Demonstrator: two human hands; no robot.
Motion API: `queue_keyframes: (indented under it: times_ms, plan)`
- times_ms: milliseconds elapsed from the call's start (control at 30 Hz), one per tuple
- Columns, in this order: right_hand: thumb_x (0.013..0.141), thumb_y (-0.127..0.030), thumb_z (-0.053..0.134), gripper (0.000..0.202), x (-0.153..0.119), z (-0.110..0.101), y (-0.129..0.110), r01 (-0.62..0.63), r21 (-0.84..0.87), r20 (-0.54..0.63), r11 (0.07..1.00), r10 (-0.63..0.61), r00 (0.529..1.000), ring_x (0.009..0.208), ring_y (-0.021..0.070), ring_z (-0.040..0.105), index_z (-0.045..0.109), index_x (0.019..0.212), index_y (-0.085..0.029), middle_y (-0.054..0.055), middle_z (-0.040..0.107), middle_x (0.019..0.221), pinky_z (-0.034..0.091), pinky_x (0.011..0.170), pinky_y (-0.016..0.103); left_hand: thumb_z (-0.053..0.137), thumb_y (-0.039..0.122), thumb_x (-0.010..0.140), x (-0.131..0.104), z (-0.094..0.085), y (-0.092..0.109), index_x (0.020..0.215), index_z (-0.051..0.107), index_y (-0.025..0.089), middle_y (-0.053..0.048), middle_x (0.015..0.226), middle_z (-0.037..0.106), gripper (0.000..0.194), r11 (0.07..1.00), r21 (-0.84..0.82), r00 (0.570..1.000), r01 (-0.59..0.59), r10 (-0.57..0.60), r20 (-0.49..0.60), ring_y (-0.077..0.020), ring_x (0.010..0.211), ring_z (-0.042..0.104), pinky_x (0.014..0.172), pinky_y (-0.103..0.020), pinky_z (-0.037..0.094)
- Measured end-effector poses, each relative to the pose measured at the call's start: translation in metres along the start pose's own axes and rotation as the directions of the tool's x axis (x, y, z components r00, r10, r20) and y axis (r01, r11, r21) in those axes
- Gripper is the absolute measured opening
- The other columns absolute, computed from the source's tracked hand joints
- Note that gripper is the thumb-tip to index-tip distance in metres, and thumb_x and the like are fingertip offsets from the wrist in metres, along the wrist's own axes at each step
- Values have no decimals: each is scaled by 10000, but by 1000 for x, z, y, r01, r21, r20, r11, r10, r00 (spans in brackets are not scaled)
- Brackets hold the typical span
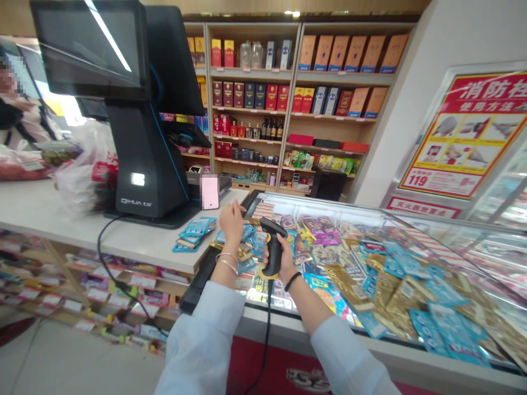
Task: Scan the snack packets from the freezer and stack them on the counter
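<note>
My right hand (286, 257) is wrapped round the grip of a black and yellow barcode scanner (273, 249), held upright above the glass display case. From the scanner's base a black cable (268, 323) hangs down past the front of the case. To its left, my left hand (231, 220) is raised with bent, closed fingers; what they hold, if anything, is hidden. Below that hand lie blue and gold snack packets (242, 250). A small pile of blue packets (195, 233) rests on the white counter just left of my left hand.
Many gold and blue packets (387, 280) cover the right part of the glass case (370, 211). A checkout terminal (148, 148) stands on the white counter (61, 206), beside a filled plastic bag (88, 164). Behind are shelves of boxes (255, 96). A person (20, 115) is at far left.
</note>
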State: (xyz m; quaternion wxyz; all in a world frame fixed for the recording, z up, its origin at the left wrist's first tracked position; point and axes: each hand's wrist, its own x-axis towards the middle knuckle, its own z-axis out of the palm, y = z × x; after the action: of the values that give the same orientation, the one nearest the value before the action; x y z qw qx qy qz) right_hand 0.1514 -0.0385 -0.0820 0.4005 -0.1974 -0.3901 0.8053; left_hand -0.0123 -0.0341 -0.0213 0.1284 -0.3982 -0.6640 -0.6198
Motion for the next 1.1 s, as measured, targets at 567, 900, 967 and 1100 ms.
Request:
queue_keyframes:
  times_ms: [567,900,967,1100]
  plan:
    - [851,-633,562,463,0,3,0,-43,51,-13,998,44,999,335,133,479,571,685,-201,-25,519,431,388,318,227,120,420,1023,-1,-3,5,568,642,202,-53,569,595,726,986,-117,991,120,-112,71,-169,598,545,637,-304,378]
    - [918,-626,466,479,0,8,-9,-65,136,24,989,62,998,386,154,521,613,789,-188,-29,529,474,483,396,267,121,432,1021,3,0,2,618,637,217,-42,602,580,689,993,-22,989,117,-114,97,-195,599,495,650,-342,385]
    - [925,-616,459,475,-7,11,-14,-15,140,39,990,10,999,391,154,523,606,783,-188,-28,525,471,483,397,265,139,430,1012,-1,2,4,623,635,221,-49,634,597,664,998,-1,990,61,-60,128,-205,620,504,657,-348,385]
    - [946,-602,428,476,-38,9,-42,114,145,19,983,-118,993,386,144,516,579,761,-190,-25,539,477,456,369,244,177,403,994,-18,9,24,675,682,194,-76,691,646,633,995,47,970,-92,78,231,-222,667,555,669,-346,387]
